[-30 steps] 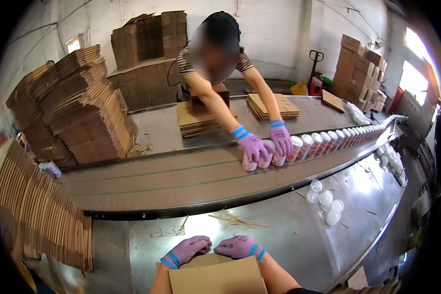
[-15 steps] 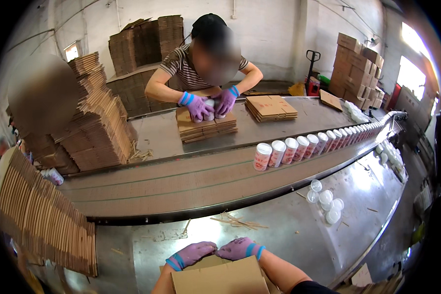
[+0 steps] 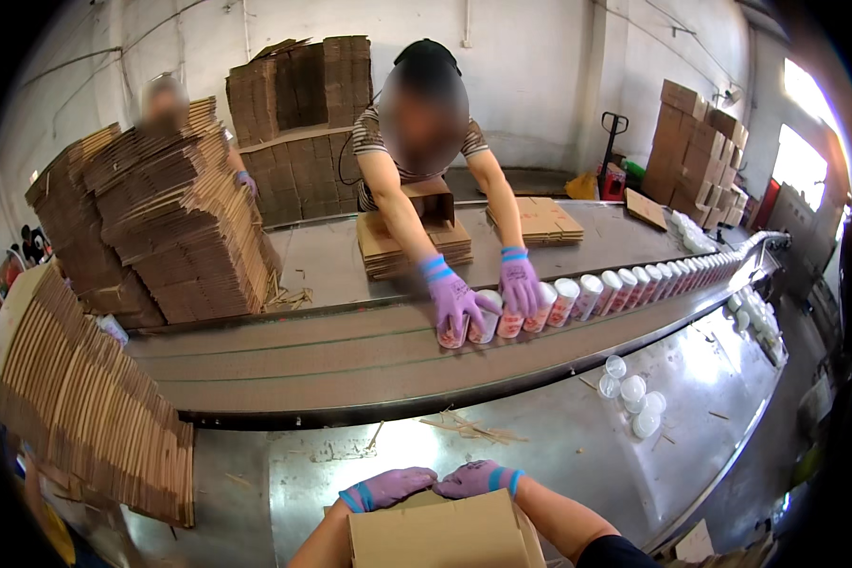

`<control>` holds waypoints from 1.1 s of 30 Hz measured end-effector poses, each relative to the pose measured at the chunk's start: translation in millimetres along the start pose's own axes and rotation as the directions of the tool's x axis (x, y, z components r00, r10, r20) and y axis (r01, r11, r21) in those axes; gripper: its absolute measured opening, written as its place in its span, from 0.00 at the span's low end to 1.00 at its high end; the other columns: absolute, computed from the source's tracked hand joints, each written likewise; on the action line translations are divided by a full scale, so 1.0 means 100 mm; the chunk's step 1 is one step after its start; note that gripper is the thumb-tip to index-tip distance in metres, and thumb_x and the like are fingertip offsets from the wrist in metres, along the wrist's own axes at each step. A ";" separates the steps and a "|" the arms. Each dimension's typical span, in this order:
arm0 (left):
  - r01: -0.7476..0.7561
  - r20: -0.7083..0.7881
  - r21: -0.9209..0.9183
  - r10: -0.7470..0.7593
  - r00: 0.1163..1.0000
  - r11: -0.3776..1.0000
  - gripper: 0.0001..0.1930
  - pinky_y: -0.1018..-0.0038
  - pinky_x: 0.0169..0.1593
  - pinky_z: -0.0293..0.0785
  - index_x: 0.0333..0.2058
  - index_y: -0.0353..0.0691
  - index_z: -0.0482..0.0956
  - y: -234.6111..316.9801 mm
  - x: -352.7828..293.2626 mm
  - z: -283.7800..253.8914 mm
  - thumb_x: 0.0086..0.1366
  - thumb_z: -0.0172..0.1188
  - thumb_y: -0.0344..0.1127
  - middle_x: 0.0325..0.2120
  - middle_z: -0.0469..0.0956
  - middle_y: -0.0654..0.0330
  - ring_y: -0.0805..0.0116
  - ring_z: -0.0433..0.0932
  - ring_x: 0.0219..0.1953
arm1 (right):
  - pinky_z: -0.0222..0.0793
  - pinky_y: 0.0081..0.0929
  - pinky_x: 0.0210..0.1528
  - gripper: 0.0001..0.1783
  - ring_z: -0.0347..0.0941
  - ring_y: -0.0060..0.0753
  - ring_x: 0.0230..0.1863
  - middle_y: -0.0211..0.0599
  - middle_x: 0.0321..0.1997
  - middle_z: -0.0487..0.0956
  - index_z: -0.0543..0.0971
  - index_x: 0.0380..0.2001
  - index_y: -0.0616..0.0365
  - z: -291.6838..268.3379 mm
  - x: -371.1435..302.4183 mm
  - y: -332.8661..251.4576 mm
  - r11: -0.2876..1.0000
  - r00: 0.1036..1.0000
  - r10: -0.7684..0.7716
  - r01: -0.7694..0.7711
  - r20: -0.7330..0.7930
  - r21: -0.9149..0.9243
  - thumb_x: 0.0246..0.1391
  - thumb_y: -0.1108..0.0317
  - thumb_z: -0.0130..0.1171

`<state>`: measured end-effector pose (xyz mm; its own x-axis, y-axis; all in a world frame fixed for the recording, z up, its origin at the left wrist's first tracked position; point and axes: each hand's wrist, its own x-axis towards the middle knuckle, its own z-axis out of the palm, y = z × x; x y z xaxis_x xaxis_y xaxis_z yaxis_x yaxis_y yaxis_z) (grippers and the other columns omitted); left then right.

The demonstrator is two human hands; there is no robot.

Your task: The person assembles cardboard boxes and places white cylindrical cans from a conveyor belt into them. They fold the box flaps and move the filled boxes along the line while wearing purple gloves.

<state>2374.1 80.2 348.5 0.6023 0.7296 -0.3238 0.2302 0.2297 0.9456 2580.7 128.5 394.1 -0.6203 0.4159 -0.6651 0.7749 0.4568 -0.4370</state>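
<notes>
A brown cardboard box (image 3: 445,535) is close in front of me at the lower edge, one flap folded out toward me. My left hand (image 3: 398,486) and my right hand (image 3: 478,479), in purple gloves with blue cuffs, meet at its far edge. Their fingers bend over the cardboard there and hold it; the fingertips are partly hidden. Beyond, on the conveyor belt (image 3: 303,369), runs a row of white cups with red print and white lids (image 3: 563,301). A co-worker's gloved hands (image 3: 459,301) grip the cups at the near end of that row.
Loose clear plastic lids (image 3: 633,388) and thin cardboard strips (image 3: 473,428) lie on the metal table (image 3: 530,473). Flattened cartons (image 3: 85,398) stand stacked at left. Across the belt are flat carton piles (image 3: 540,222) and an open box (image 3: 431,204).
The co-worker's hands have moved from the carton pile to the cups on the belt, and an open box now shows before them. The cup row has advanced leftward. My hands stay on the box.
</notes>
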 end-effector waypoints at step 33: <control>0.281 -0.520 0.748 0.267 0.812 0.602 0.42 0.61 0.58 0.66 0.57 0.40 0.63 1.15 1.01 -1.62 0.45 0.69 0.51 0.52 0.64 0.41 0.44 0.67 0.55 | 0.64 0.43 0.51 0.46 0.73 0.43 0.51 0.42 0.48 0.76 0.63 0.59 0.47 -2.04 0.84 0.46 0.849 0.715 -0.310 -0.089 -0.627 -0.522 0.41 0.30 0.56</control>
<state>2337.6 285.2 429.3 0.1532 0.9882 0.0052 0.8792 -0.1387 0.4558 2539.6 344.4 441.6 -0.7601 0.6486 0.0397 0.6493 0.7605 0.0044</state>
